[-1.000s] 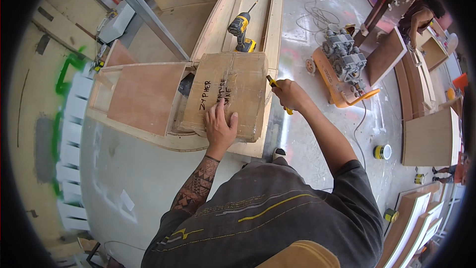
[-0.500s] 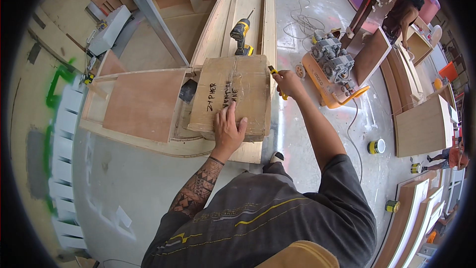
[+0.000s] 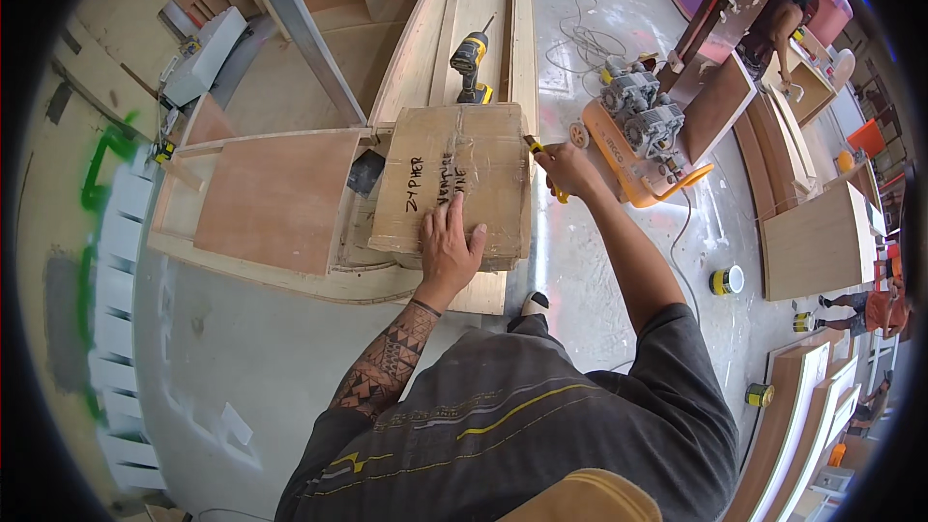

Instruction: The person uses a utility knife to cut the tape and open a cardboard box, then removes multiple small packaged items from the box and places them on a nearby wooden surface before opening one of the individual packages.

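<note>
A taped cardboard box (image 3: 398,217) with handwriting on its top sits on a wooden frame in front of me. My left hand (image 3: 449,246) lies on the near part of the box top, fingers stretched out, holding nothing. Beyond the box's right side, my right hand (image 3: 572,172) is closed around a yellow utility knife (image 3: 535,145). The knife's front end is at the box's right edge, near the far corner. Whether the blade cuts into the cardboard is too small to tell. Just past the box stands a yellow and black cordless drill (image 3: 470,56) with a long bit.
An orange air compressor (image 3: 619,159) stands on the floor to the right, its hose running toward me. A wooden panel (image 3: 275,198) lies on the frame to the left, near a metal post (image 3: 304,34). Paint cans (image 3: 727,280) and other people (image 3: 778,24) are farther right.
The knife in my right hand has come slightly nearer to me along the box's right edge. My left hand stays on the box top. The whole view has shifted a little.
</note>
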`<act>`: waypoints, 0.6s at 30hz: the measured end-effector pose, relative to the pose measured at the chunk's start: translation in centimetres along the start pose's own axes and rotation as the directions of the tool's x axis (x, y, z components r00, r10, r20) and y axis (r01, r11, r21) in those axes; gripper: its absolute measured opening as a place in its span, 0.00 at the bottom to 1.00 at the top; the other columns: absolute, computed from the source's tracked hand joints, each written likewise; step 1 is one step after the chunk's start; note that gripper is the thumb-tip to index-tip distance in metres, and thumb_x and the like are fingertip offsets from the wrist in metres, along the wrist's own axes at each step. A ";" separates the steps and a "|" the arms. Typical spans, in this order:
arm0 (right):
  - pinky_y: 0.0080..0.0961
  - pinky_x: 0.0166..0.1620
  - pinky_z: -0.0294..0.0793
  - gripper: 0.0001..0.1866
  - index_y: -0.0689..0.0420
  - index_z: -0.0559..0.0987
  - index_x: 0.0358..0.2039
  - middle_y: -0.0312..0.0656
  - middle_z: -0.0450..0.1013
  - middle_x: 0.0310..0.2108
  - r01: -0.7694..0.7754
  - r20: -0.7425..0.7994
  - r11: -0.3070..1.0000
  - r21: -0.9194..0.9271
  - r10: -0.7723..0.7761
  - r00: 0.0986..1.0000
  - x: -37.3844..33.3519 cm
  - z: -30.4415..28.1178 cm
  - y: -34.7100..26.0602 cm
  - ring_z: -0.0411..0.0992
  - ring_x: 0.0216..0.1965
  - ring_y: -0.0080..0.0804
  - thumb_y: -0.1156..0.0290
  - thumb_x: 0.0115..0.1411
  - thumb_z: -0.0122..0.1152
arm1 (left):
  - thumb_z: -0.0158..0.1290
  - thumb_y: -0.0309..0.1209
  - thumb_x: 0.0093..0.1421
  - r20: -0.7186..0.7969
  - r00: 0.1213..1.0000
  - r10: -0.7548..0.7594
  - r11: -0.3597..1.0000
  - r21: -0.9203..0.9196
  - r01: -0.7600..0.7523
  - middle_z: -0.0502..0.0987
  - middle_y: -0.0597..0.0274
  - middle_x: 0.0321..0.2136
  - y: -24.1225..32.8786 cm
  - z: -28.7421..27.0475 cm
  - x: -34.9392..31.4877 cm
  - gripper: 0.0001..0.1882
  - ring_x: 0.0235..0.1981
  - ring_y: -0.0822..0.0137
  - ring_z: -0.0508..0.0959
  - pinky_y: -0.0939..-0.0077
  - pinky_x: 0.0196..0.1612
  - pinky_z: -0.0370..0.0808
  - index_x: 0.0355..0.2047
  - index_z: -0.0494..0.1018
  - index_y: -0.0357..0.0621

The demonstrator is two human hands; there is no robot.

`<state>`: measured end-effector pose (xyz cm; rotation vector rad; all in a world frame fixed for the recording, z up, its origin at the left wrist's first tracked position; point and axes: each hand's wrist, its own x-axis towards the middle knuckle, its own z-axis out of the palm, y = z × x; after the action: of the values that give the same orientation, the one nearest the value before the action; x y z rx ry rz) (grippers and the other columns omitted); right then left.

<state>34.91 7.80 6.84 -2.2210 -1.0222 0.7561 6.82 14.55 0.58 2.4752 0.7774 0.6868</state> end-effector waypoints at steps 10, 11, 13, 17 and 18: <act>0.36 0.26 0.79 0.19 0.67 0.79 0.38 0.46 0.76 0.18 0.012 0.076 1.000 0.009 -0.012 0.997 -5.6 1.7 -0.4 0.79 0.18 0.38 0.61 0.74 0.52 | 0.56 0.36 0.67 -0.106 0.991 0.076 0.996 0.051 -0.071 0.73 0.44 0.53 -0.3 0.4 0.3 0.37 0.55 0.44 0.70 0.49 0.63 0.65 0.71 0.58 0.33; 0.36 0.26 0.79 0.18 0.67 0.79 0.38 0.46 0.76 0.18 0.007 0.095 1.000 -0.014 -0.006 0.995 -6.1 1.6 -0.4 0.79 0.18 0.38 0.62 0.74 0.53 | 0.56 0.36 0.66 -0.111 0.991 0.076 0.996 0.052 -0.071 0.73 0.44 0.53 -0.3 0.5 0.2 0.37 0.55 0.44 0.70 0.49 0.63 0.65 0.71 0.58 0.33; 0.36 0.26 0.79 0.19 0.67 0.79 0.38 0.46 0.76 0.17 -0.008 0.110 1.000 -0.013 0.009 0.994 -7.3 1.5 -0.7 0.79 0.18 0.38 0.62 0.74 0.53 | 0.56 0.35 0.66 -0.114 0.990 0.081 0.996 0.040 -0.077 0.73 0.44 0.53 -0.3 0.5 0.2 0.37 0.55 0.44 0.70 0.49 0.63 0.65 0.71 0.58 0.33; 0.36 0.27 0.80 0.19 0.68 0.80 0.38 0.46 0.76 0.17 -0.041 0.137 0.998 -0.041 0.046 0.989 -9.3 1.6 -1.3 0.79 0.18 0.38 0.62 0.74 0.53 | 0.56 0.34 0.66 -0.125 0.989 0.085 0.996 0.009 -0.084 0.73 0.45 0.53 -0.3 0.6 0.3 0.37 0.54 0.44 0.71 0.48 0.63 0.65 0.71 0.58 0.34; 0.36 0.27 0.80 0.19 0.68 0.80 0.38 0.46 0.76 0.17 -0.046 0.135 0.998 -0.038 0.051 0.990 -9.7 1.6 -1.4 0.79 0.18 0.38 0.62 0.74 0.53 | 0.56 0.34 0.66 -0.120 0.989 0.087 0.996 0.008 -0.087 0.73 0.45 0.53 -0.4 0.6 0.1 0.37 0.54 0.44 0.71 0.48 0.63 0.65 0.71 0.58 0.34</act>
<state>27.87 1.19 9.16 -2.2566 -1.0571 0.9288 7.10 14.76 -0.01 2.5007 0.7173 0.8743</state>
